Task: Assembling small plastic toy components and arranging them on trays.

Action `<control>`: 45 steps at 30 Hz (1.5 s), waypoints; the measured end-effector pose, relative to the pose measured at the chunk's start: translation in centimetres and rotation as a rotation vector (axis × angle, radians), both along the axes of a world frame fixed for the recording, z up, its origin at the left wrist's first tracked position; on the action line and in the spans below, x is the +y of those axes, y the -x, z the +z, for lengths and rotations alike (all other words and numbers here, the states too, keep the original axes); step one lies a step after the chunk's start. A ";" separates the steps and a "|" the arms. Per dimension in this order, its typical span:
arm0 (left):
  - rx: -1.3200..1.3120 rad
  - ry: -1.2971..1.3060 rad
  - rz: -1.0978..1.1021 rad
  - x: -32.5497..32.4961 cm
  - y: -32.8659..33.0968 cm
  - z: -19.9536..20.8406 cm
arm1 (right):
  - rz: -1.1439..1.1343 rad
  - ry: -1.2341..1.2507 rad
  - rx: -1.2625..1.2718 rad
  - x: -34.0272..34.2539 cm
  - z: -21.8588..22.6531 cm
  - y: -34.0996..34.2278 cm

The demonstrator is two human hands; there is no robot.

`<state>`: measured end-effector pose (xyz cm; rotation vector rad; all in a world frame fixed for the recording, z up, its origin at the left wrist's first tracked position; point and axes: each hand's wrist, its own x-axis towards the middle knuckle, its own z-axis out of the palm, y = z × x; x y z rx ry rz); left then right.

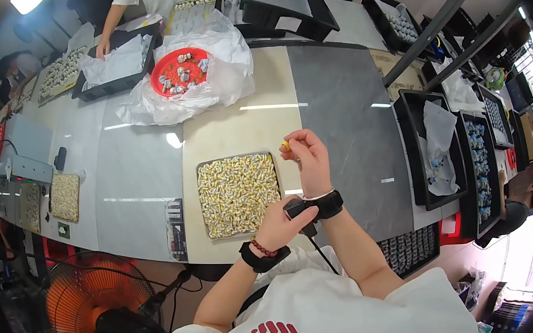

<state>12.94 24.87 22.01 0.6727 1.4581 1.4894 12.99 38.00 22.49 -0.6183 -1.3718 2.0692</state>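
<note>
My right hand [312, 164] is raised over the table, just right of a square tray [202, 205]. Its fingertips pinch a small yellow piece [286, 145], too small to make out its kind. My left hand [278, 225] reaches across to my right wrist. Its thumb and fingers close round a small black box-shaped device [299, 208] beside the black strap [331, 204] there. Many small yellow-and-silver pieces [237, 190] fill the tray in a dense layer. On my left wrist sit a beaded bracelet and another black strapped device [265, 257].
A red round tray [162, 89] with small grey figures rests on white plastic film [229, 90] across the table. Black bins [417, 167] line the right side. An orange fan [97, 310] stands at lower left. Opposite, another person's hand [103, 48] touches a black bin.
</note>
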 end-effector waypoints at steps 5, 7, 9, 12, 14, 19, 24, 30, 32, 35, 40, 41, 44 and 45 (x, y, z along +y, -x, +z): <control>-0.102 0.063 -0.025 -0.6 -1.7 -2.3 | -0.013 -0.686 -0.102 -0.2 -1.0 -2.1; -0.029 0.134 -0.120 -1.3 -1.2 -5.1 | 0.071 -0.315 -0.089 -0.6 -3.1 -2.6; 0.189 0.150 0.080 -2.9 -0.6 -7.3 | 0.139 -0.083 -0.125 -0.4 -5.6 -3.4; 0.134 0.181 0.480 -7.3 3.4 -10.9 | 0.351 0.182 -0.542 0.7 -9.3 -4.9; -0.058 0.184 0.792 -12.4 6.7 -18.1 | 0.432 0.010 -0.742 0.9 -13.9 -6.6; -0.626 0.228 1.145 -18.5 9.5 -18.9 | 0.637 -0.144 -0.660 0.5 -16.8 -7.9; -0.762 -0.360 0.928 -10.4 10.2 -6.6 | 0.897 0.091 -0.230 -6.8 -8.0 -4.4; -0.069 -0.250 0.709 -5.5 8.5 -0.9 | 0.887 0.160 -0.222 -12.1 -1.8 -2.3; 0.074 -0.203 0.684 -6.0 8.0 -1.6 | 0.884 0.095 -0.233 -12.4 -2.2 -3.0; 0.278 -0.123 0.633 -6.6 7.1 -2.6 | 0.868 0.078 -0.220 -13.2 -3.7 -4.1; -0.290 -0.142 0.826 -7.2 6.7 -5.7 | 0.915 0.153 -0.281 -12.9 -5.3 -5.3; -0.297 -0.133 0.822 -7.7 6.8 -7.2 | 0.924 0.226 -0.319 -12.8 -5.6 -5.6; -0.200 0.057 0.867 -10.2 8.2 -13.9 | 0.732 -0.053 -0.397 -10.0 -10.6 -6.8; -0.029 0.148 0.900 -12.0 8.9 -17.3 | 0.620 0.006 -0.521 -8.2 -12.8 -7.0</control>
